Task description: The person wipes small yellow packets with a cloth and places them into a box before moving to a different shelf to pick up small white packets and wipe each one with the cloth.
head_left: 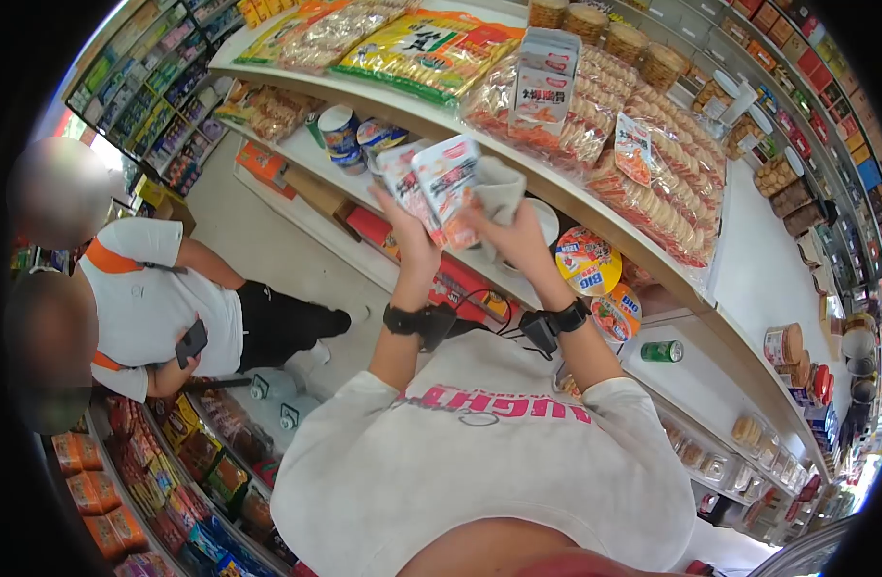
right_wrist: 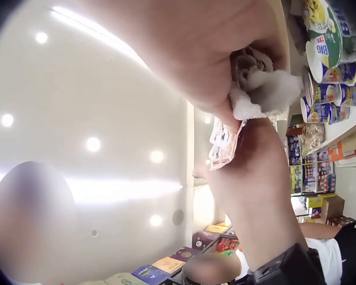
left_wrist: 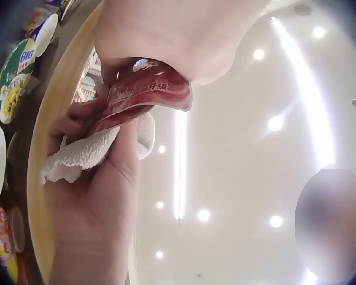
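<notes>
My left hand (head_left: pixel 414 238) grips two small white-and-red snack packets (head_left: pixel 448 178), fanned side by side above the shelf edge. Their shiny red backs (left_wrist: pixel 145 89) show in the left wrist view. My right hand (head_left: pixel 520 238) holds a crumpled white cloth (head_left: pixel 502 186), its fingers right at the lower edge of the nearer packet. In the right wrist view the cloth (right_wrist: pixel 267 94) bunches out of the curled right hand (right_wrist: pixel 184 53), close beside the left hand (right_wrist: pixel 249 172). Similar packets (head_left: pixel 544 91) stand on bagged round crackers (head_left: pixel 604 125) on the top shelf.
The shelf's front edge (head_left: pixel 556 171) runs just beyond my hands. Cup noodles (head_left: pixel 587 262) and blue tubs (head_left: pixel 341 133) sit on the lower shelf, with a green can (head_left: pixel 661 351) to the right. A person in a white shirt (head_left: pixel 172 298) stands at the left, holding a phone (head_left: pixel 191 343).
</notes>
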`<state>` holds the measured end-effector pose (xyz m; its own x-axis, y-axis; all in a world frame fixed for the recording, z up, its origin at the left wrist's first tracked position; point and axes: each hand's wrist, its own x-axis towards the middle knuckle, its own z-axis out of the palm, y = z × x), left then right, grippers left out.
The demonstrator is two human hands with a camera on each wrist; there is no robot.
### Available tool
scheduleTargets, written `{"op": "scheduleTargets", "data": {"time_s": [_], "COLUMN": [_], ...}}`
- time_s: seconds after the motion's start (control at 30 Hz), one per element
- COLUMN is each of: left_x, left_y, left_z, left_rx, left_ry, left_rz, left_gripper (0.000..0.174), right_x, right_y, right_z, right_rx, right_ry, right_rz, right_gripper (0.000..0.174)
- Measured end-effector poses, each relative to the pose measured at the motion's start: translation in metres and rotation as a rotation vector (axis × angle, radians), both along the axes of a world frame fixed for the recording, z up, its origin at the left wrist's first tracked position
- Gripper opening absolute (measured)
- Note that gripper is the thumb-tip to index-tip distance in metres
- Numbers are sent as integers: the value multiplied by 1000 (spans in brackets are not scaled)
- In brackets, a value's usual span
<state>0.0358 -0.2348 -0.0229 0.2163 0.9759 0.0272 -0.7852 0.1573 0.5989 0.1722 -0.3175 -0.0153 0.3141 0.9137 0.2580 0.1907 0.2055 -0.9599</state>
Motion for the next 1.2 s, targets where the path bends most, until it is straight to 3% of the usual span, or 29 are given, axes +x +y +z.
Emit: {"op": "scheduleTargets", "data": {"time_s": [0.03,0.1,0.2,0.3,0.37,0.43,0.57,0.67,0.7,0.8,0.93,1.03,1.13,1.17,1.2], "left_x": [4,-7,-5,-2,-3,-7,-9,-7,-2,3,32,75,92,95,95], "left_y": [6,6,24,30,32,35,49,72,87,124,182,240,256,251,232], "left_z": [-2,3,-9,-16,-11,4,2,4,-4,-1,10,-4,-4,-4,8], "left_rx": [15,120,113,216,148,151,487,357,350,272,292,428,1024,923,837], "left_ry": [-55,136,294,345,288,55,496,477,436,463,536,564,1306,1143,1013], "left_rz": [34,-42,14,21,12,-109,-55,-21,69,118,42,116,876,771,540], "left_gripper": [63,55,43,36,35,35,40,44,47,52,55,60,69,64,56], "right_x": [2,8,2,-4,-4,-7,-8,-14,-15,-11,2,9,17,21,26], "right_y": [-3,-9,-18,-7,14,32,67,84,80,87,99,108,104,99,96], "right_z": [2,14,37,42,21,4,-2,5,21,24,21,24,32,40,46], "right_rx": [16,52,114,17,52,40,40,231,173,187,187,202,224,267,316], "right_ry": [52,147,293,86,27,51,117,-137,-184,-298,-254,-264,-272,-314,-354], "right_rz": [-31,-109,-162,-11,-8,-49,-87,-117,-101,-148,-130,-168,-208,-244,-276], "right_gripper": [39,35,32,33,32,36,40,47,54,53,51,46,46,47,49]}}
